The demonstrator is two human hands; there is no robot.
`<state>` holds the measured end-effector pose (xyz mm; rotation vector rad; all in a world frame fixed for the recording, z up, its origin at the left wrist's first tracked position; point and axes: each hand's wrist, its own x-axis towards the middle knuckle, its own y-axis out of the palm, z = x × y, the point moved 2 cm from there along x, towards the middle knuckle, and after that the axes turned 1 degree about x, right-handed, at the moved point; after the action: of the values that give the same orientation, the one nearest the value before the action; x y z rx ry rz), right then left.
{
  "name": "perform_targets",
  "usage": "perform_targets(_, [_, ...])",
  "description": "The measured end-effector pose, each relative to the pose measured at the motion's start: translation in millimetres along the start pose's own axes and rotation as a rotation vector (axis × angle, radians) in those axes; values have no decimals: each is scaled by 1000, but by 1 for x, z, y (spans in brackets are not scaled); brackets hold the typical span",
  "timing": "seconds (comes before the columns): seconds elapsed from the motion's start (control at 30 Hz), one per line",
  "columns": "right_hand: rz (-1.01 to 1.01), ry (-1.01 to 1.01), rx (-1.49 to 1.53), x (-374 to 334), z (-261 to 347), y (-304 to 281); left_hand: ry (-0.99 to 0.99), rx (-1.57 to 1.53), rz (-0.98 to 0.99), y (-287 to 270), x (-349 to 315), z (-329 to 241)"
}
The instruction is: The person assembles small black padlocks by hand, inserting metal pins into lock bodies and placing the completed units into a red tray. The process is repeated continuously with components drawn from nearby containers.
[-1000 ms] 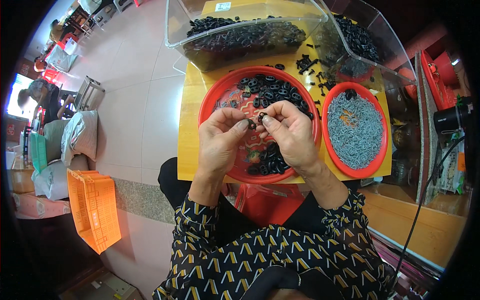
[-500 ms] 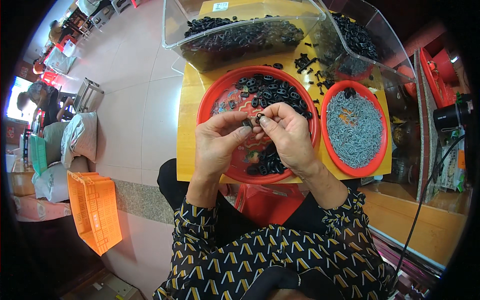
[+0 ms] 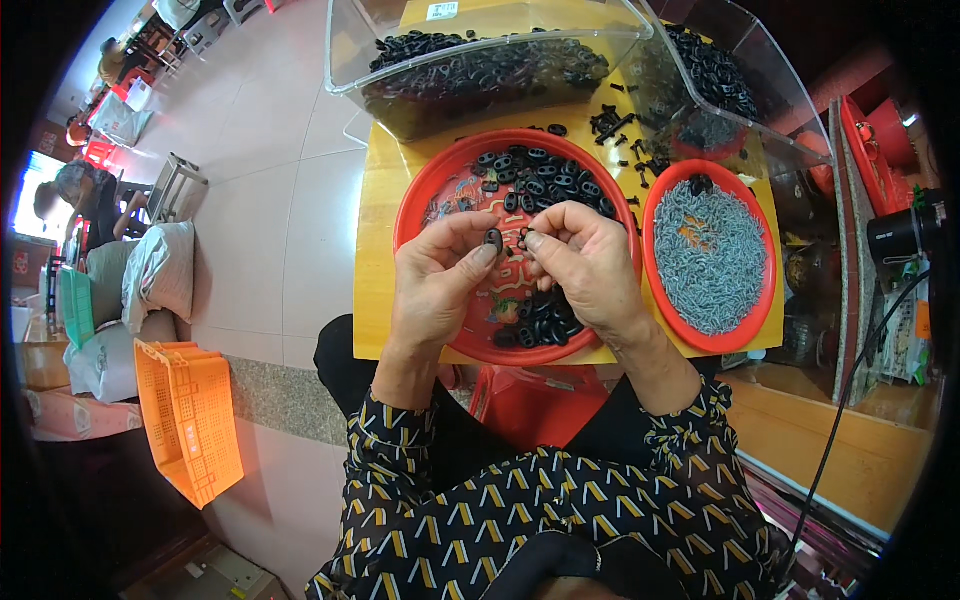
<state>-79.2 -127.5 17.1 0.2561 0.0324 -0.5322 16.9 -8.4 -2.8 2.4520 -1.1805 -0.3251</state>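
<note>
Over a round red tray [image 3: 412, 205], my left hand [image 3: 436, 275] pinches a black oval plastic piece [image 3: 493, 239] with holes between thumb and index finger. My right hand [image 3: 585, 270], a little apart from it, pinches a small black part [image 3: 524, 238] whose exact kind is too small to make out. Many black two-holed oval pieces [image 3: 565, 180] lie in the tray's far and right side, and more sit below my right hand. On the right stands a smaller red tray [image 3: 768, 285] filled with silver screws [image 3: 710, 265].
Two clear plastic bins [image 3: 490, 50] of black pieces stand at the table's far side. Loose black bolts [image 3: 612, 127] lie on the yellow table [image 3: 378, 290]. An orange crate [image 3: 200, 420] and pale sacks [image 3: 160, 275] stand on the left. Another person [image 3: 90, 200] sits far left.
My hands have drawn slightly apart. The oval piece in my left hand has turned upright and shows more plainly; the small part in my right hand has shifted slightly right.
</note>
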Motion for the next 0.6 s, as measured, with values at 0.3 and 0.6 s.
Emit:
perform_targets(0.3, [3,43,-46,-1,3,-1,14,41,20,3,-2,0])
perform_targets(0.6, [21,50,-101,0,0,-2,132,317,11,11,-4,-1])
